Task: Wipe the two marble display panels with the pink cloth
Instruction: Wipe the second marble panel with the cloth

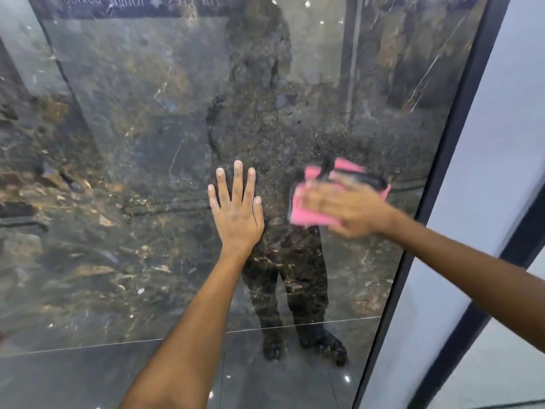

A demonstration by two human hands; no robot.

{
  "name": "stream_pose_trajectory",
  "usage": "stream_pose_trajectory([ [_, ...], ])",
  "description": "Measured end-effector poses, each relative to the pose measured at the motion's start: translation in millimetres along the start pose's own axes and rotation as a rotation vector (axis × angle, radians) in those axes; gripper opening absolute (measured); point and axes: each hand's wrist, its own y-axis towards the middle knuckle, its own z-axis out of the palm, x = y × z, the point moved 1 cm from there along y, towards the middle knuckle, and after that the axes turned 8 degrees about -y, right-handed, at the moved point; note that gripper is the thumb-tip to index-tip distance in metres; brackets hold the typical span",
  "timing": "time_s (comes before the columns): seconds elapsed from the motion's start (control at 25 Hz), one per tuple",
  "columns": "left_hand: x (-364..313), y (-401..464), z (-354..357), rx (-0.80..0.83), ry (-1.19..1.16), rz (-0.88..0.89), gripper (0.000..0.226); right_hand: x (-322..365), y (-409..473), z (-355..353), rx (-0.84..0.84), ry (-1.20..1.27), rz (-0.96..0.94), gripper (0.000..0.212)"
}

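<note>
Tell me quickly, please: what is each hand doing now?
Left hand: open, flat on the marble panel, holding nothing.
Right hand: blurred, pressing the pink cloth on the panel; grip cannot be told.

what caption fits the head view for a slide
Right hand wipes dark polished marble panel with pink cloth; left hand braces flat.

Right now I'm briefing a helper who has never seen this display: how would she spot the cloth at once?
Find the big dark glossy marble panel with gold veining, edged on its right by a black frame. Toward that edge, the right hand presses the pink cloth flat against the stone. It is the only bright pink thing there; the left hand beside it is bare.
</note>
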Motion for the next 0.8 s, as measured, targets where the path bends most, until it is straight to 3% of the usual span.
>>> stream_pose_trajectory([
  [0.12,-6.8,1.5,-3.3,0.012,0.002,-0.034,0.055,-82.0,46.9,-30.7,-0.143,-0.072,0.627,0.071],
  [0.16,-13.7,4.1,-6.0,0.0,-0.028,-0.091,0.051,-89.3,58.4,-36.9,-0.159,-0.063,0.779,0.073],
  [0.2,-21.7,11.4,-9.8,-0.023,-0.068,-0.161,0.045,-84.0,65.6,-38.2,-0.157,-0.073,0.809,0.073],
  [0.28,-38.8,44.1,-18.3,-0.062,-0.151,-0.24,0.04,-51.6,61.2,-27.6,-0.067,-0.121,0.465,0.072],
  [0.36,-50.0,96.8,-27.6,-0.101,-0.193,-0.166,0.042,-40.8,36.8,-22.6,0.067,-0.153,0.074,0.068],
  [0.44,-51.3,158.5,-37.1,-0.158,-0.158,-0.103,0.047,-90.0,25.0,-36.0,0.042,-0.211,0.074,0.067],
  [0.48,-51.0,184.3,-40.8,-0.169,-0.139,-0.099,0.049,-123.9,26.7,-46.4,-0.022,-0.211,0.262,0.068],
  [0.6,-49.9,210.9,-36.7,-0.141,-0.043,-0.088,0.054,-214.4,46.1,-91.2,-0.183,-0.055,1.137,0.073],
  [0.64,-48.9,208.1,-32.5,-0.131,-0.005,-0.077,0.054,-214.2,59.3,-97.8,-0.208,0.006,1.326,0.073],
  [0.68,-47.0,204.4,-28.9,-0.121,0.016,-0.069,0.055,-201.1,71.8,-97.6,-0.221,0.041,1.351,0.072],
  [0.72,-44.4,201.3,-26.4,-0.114,0.024,-0.058,0.055,-180.5,78.9,-88.5,-0.21,0.028,1.161,0.071],
  [0.8,-39.5,199.1,-25.9,-0.106,0.033,-0.027,0.057,-119.6,72.8,-63.4,-0.074,-0.04,0.433,0.069],
])
